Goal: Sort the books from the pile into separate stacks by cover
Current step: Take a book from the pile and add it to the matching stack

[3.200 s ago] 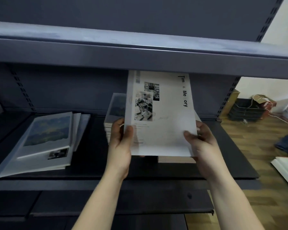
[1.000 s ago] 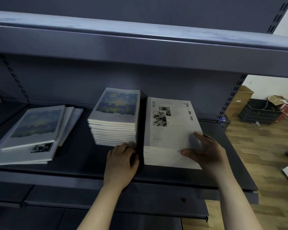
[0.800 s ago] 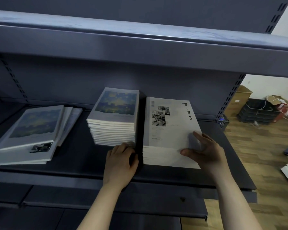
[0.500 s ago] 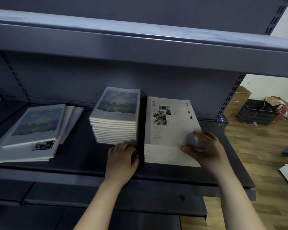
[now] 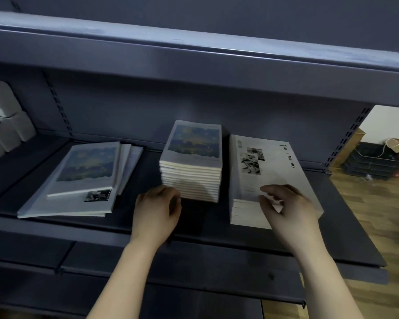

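Three groups of books lie on the dark shelf [image 5: 346,226]. A loose pile [image 5: 55,203] sits at the left, topped by a painted-cover book [image 5: 88,166] on a larger white one. In the middle is a neat stack of painted-cover books [image 5: 194,157]. Right of it lies a lower stack of white "Time & Memory" books [image 5: 263,171]. My left hand [image 5: 156,210] rests on the shelf, fingertips touching the painted stack's front left corner. My right hand [image 5: 288,203] hovers over the white stack's front edge, fingers apart and holding nothing.
An upper shelf edge [image 5: 194,54] overhangs the books. White boxes [image 5: 2,125] stand at the far left. Past the shelf's right end are wooden floor [image 5: 378,215], black trays [image 5: 373,162] and a cardboard box [image 5: 352,143]. A lower shelf [image 5: 194,284] juts out below.
The white book held in both hands 3.2 s ago now lies on the white stack. My right hand has lifted and drawn back; my left has slid left to the painted stack's corner.
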{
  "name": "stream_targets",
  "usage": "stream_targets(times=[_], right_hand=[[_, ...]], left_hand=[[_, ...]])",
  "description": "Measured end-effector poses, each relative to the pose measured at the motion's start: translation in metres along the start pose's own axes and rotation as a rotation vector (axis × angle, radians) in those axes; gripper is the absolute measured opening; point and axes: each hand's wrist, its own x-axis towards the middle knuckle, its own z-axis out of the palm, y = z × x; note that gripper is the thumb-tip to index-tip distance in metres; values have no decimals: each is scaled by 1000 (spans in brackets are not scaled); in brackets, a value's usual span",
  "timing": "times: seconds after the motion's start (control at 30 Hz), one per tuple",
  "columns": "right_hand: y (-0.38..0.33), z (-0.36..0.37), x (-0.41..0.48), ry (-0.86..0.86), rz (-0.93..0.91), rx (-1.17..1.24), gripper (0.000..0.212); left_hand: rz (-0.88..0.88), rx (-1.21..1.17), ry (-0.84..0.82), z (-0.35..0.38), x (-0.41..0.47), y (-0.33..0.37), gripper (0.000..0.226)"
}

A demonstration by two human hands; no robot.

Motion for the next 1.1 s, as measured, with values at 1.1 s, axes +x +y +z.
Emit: stream_targets(times=[1.1], right_hand=[[-65,162,-26,-127,-69,-79,12]], left_hand=[[-790,31,-62,-88,32,-200,85]])
